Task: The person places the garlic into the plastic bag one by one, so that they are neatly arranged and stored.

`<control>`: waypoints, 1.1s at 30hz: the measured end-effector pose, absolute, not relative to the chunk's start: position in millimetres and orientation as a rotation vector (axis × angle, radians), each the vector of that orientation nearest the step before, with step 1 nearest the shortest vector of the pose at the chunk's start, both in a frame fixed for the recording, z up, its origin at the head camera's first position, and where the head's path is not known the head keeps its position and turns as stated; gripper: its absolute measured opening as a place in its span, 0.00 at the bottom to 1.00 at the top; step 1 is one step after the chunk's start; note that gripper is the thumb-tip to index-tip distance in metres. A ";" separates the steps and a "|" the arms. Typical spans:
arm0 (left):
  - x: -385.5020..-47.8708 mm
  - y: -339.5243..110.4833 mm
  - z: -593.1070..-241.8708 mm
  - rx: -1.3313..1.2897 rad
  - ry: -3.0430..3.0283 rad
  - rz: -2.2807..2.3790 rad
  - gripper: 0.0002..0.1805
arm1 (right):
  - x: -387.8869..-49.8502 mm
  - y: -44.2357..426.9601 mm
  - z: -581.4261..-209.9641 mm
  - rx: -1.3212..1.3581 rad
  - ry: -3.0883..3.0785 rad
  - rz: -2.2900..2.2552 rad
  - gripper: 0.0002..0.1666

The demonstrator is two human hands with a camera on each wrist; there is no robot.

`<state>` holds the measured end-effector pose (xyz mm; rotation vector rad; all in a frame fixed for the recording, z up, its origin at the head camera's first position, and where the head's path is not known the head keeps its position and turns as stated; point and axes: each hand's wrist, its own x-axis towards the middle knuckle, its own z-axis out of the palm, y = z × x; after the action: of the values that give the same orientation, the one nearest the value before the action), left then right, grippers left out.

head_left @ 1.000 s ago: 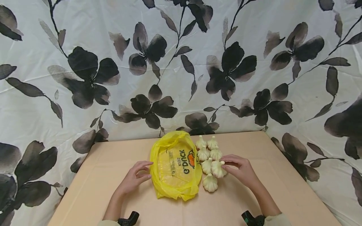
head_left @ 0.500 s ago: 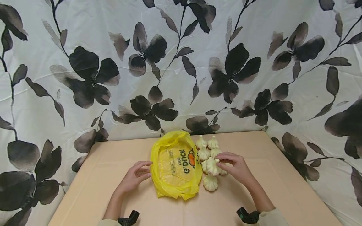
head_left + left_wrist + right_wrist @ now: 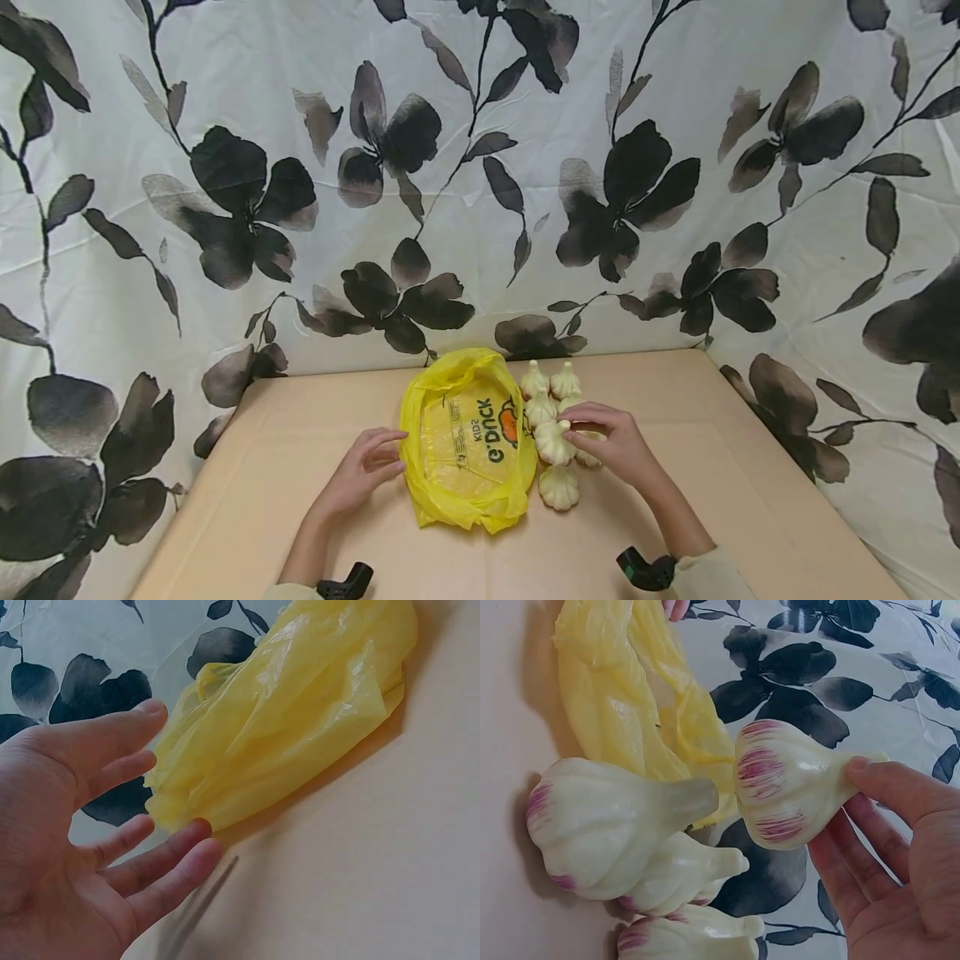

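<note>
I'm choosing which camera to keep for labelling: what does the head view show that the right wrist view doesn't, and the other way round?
Only the head view shows the G.DUCK KIDS print on the yellow plastic bag, the black wrist devices and the pale sleeves.

Only the right wrist view clearly shows purple streaks on the base of the held garlic bulb.

Both show the right hand pinching that bulb, other garlic bulbs, the bag, the tan tabletop and the floral cloth.
</note>
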<state>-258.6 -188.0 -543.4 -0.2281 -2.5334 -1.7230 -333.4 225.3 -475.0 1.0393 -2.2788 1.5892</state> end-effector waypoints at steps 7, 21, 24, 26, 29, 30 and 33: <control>-259.8 -179.7 -545.6 -0.170 -2.521 -1.864 0.29 | -333.3 220.5 -473.5 1.026 -2.300 1.605 0.13; -262.9 -169.7 -550.4 -0.156 -2.581 -1.666 0.34 | -316.0 207.5 -446.0 1.039 -2.355 1.552 0.12; -259.2 -173.2 -550.6 -0.173 -2.576 -1.665 0.34 | -314.8 202.9 -456.1 1.005 -2.377 1.561 0.13; -256.3 -175.5 -550.2 -0.185 -2.576 -1.668 0.33 | -314.3 200.5 -463.0 0.986 -2.388 1.559 0.13; -251.7 -179.2 -548.8 -0.197 -2.589 -1.669 0.32 | -311.9 196.9 -471.4 0.956 -2.399 1.569 0.13; -250.4 -180.6 -548.4 -0.195 -2.593 -1.674 0.32 | -309.5 195.6 -471.9 0.946 -2.401 1.576 0.13; -245.4 -184.8 -546.8 -0.206 -2.612 -1.671 0.32 | -301.1 190.9 -472.3 0.914 -2.407 1.600 0.13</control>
<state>-245.4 -184.8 -546.8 -0.2063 -2.6119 -1.6714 -301.1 190.9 -472.3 0.9137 -2.4072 1.6002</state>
